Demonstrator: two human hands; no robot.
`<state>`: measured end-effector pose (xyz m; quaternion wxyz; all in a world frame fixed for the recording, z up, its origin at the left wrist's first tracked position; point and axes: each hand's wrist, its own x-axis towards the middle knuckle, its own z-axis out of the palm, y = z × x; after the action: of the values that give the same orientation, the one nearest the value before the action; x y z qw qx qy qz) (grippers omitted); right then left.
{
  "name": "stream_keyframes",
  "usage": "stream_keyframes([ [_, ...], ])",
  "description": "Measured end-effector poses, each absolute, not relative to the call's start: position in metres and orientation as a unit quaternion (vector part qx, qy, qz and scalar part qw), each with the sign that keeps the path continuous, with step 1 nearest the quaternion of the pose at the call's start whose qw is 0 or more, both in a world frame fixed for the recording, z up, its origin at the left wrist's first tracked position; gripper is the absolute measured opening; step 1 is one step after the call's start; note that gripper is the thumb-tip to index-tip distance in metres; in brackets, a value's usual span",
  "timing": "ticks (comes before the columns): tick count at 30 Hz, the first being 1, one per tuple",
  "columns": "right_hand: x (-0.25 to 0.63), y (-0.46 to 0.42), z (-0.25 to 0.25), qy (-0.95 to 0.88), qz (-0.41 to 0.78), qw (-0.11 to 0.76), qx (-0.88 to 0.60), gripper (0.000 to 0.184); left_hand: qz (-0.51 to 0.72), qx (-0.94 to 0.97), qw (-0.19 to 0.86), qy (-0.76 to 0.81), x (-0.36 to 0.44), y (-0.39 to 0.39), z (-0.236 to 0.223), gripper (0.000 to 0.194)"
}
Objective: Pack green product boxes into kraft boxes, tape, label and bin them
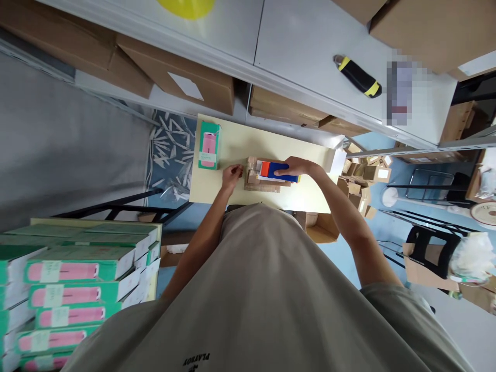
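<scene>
Far left corner: the green box (209,150) blocks it.
Left gap: bare table (232,142) between green box and cardboard (251,179), the left hand (232,176) at its near end.
Middle: cardboard, blue-and-orange object (272,169) and right hand (296,166) bar passage.
Far edge: a bare strip behind the cardboard; shelf (290,87) and cartons (287,106) beyond.
Right end: white piece (338,161) at the far corner; right forearm (341,206) across the near one.
Near edge: shirt (263,248) along its middle.
</scene>
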<state>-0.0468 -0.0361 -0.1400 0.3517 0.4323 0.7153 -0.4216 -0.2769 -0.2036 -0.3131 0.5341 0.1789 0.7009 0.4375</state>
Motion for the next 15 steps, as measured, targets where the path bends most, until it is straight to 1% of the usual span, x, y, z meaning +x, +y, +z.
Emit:
stream_keyframes([
  [4,-0.046,-0.039,-0.143,0.727,-0.418,0.338,0.427,0.07,0.433,0.218,0.502,0.717,-0.265,-0.202,-0.315,0.034],
  [7,-0.046,-0.043,-0.143,0.731,-0.418,0.329,0.427,0.071,0.438,0.295,0.426,0.734,-0.268,-0.205,-0.304,0.04],
  [10,-0.046,-0.045,-0.141,0.727,-0.417,0.339,0.427,0.071,0.427,0.423,0.344,0.721,-0.271,-0.212,-0.288,0.042],
  [11,-0.047,-0.046,-0.14,0.725,-0.418,0.343,0.427,0.071,0.415,0.464,0.327,0.711,-0.27,-0.215,-0.284,0.045],
  [13,-0.047,-0.046,-0.139,0.722,-0.42,0.346,0.427,0.07,0.381,0.531,0.315,0.688,-0.264,-0.222,-0.282,0.056],
  [15,-0.047,-0.047,-0.138,0.722,-0.422,0.345,0.425,0.069,0.357,0.555,0.342,0.669,-0.256,-0.229,-0.286,0.07],
])
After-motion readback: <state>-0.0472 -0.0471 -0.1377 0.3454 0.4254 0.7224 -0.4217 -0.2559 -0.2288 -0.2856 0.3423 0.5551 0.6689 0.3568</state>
